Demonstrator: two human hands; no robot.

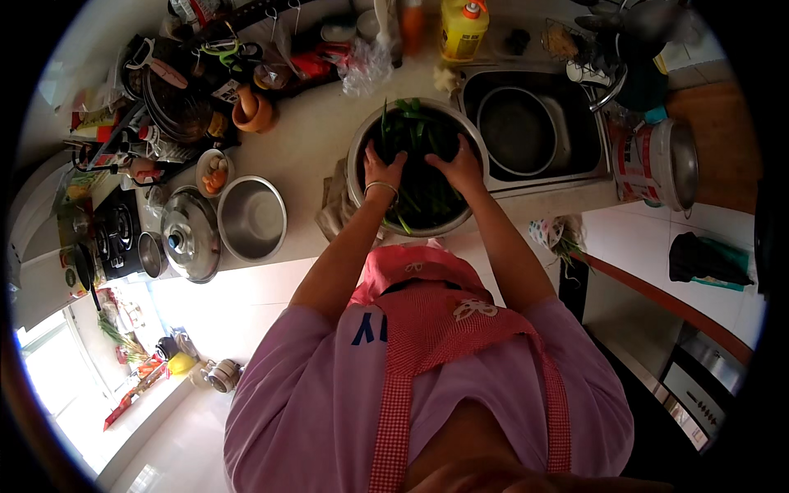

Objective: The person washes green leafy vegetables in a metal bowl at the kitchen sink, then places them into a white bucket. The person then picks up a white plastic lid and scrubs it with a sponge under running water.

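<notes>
A wide metal basin (pixel 480 157) full of long dark-green leafy vegetables (pixel 425 191) rests on the counter before me. My left hand (pixel 382 171) reaches into its left side, a bracelet at the wrist. Opposite it, my right hand (pixel 459 167) is in among the greens on the right. Both thumbs point inward, spread from the fingers. Leaves and shadow hide the fingertips, so whether either hand grips any greens is unclear. A crumpled cloth (pixel 336 203) lies against the basin's left side.
Right of the basin is a sink (pixel 576 166) holding a round pan (pixel 518 132), with a faucet (pixel 610 91) at its far side. An empty metal pot (pixel 253 219), a lidded pot (pixel 191 234) and a bowl of eggs (pixel 215 175) stand left. Behind are a mortar (pixel 254 114) and a yellow pump bottle (pixel 463 31).
</notes>
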